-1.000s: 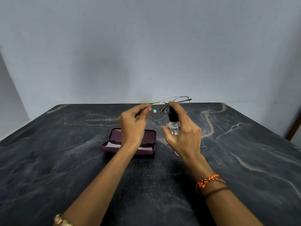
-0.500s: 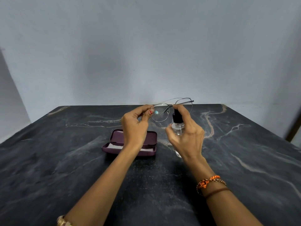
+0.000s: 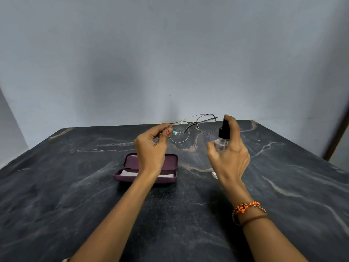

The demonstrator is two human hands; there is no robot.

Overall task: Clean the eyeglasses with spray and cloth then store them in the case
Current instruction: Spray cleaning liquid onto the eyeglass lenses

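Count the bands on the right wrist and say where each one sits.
2, both on the right wrist: a braided orange band nearer the right hand, and a thin brown band just behind it, toward the elbow. None seem hidden.

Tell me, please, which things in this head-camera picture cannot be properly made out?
- Open maroon hard eyeglass case: its middle, and the white lining or cloth inside, hidden by the left hand.
- Clear plastic spray bottle with black nozzle: lower body covered by the right hand; liquid level unreadable.
- Thin metal-framed eyeglasses: left temple end hidden in the pinch.

Soft, even, dimmish light (wide-angle bending at edges), mostly sharp
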